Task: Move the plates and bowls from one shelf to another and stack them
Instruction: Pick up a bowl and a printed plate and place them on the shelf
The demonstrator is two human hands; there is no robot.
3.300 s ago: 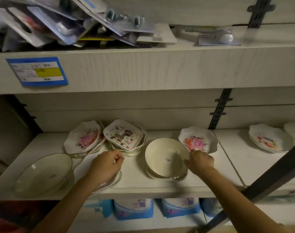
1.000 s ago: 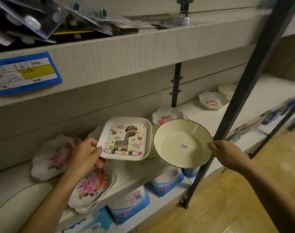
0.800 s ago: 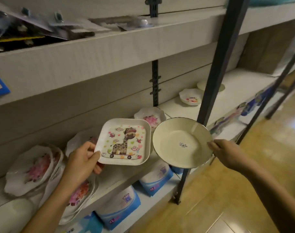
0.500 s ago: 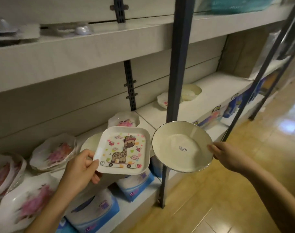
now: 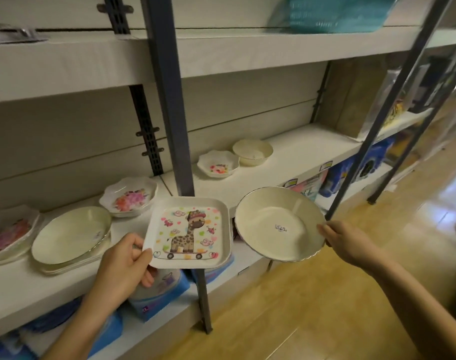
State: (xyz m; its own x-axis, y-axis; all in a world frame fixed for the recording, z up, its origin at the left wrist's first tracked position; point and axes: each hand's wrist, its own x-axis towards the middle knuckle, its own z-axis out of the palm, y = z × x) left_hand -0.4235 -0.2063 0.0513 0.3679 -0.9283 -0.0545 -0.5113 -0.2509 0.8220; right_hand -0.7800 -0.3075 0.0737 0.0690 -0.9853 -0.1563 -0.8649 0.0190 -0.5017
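the left hand (image 5: pixel 123 266) grips the lower left corner of a square giraffe plate (image 5: pixel 189 233) at centre frame. the right hand (image 5: pixel 343 241) pinches the right rim of a cream bowl (image 5: pixel 278 223) just right of it. both are held in front of the shelf (image 5: pixel 299 149), where a flowered dish (image 5: pixel 217 165) and small bowl (image 5: pixel 252 152) sit above centre.
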